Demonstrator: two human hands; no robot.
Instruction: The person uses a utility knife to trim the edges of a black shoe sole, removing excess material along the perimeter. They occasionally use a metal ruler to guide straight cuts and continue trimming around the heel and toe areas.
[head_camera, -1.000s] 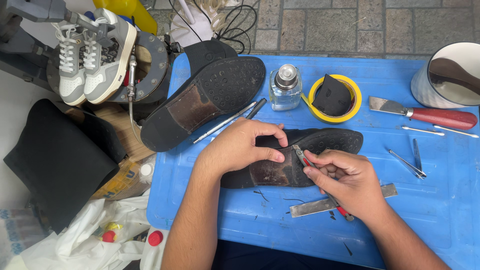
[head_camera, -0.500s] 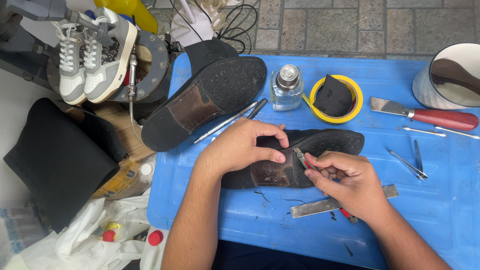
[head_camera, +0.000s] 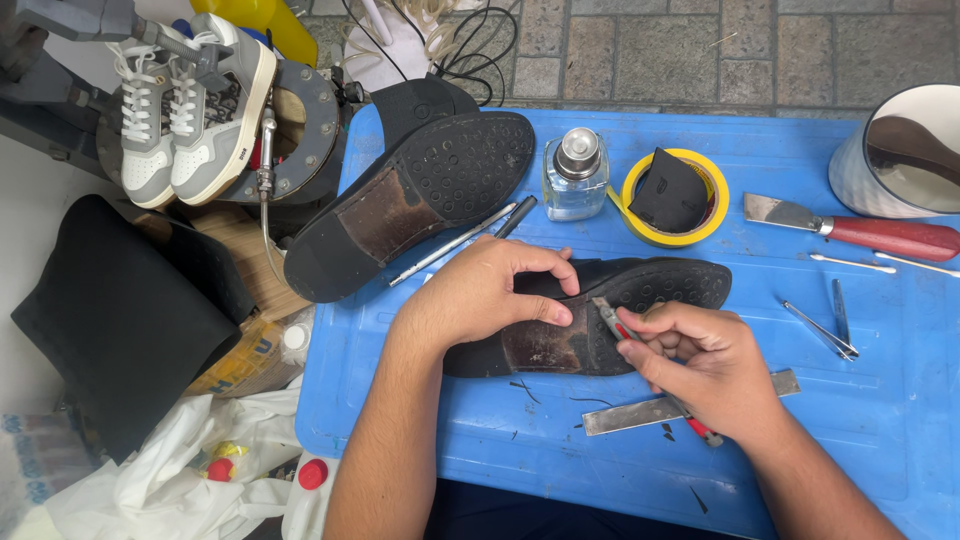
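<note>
Left hand (head_camera: 480, 295) presses the upturned black shoe (head_camera: 600, 315) flat at the surface's (head_camera: 500, 440) centre – steadying it. Right hand (head_camera: 710, 365), fingers closed on a small blade (head_camera: 608, 318), probably a knife, works the sole – second shoe (head_camera: 420, 195) lies toward the far-left corner.

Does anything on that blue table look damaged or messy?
Yes. The sole of the black shoe under the left hand is worn brown and scuffed at its middle, where the right hand presses a small blade. Dark shavings litter the blue table below.
</note>
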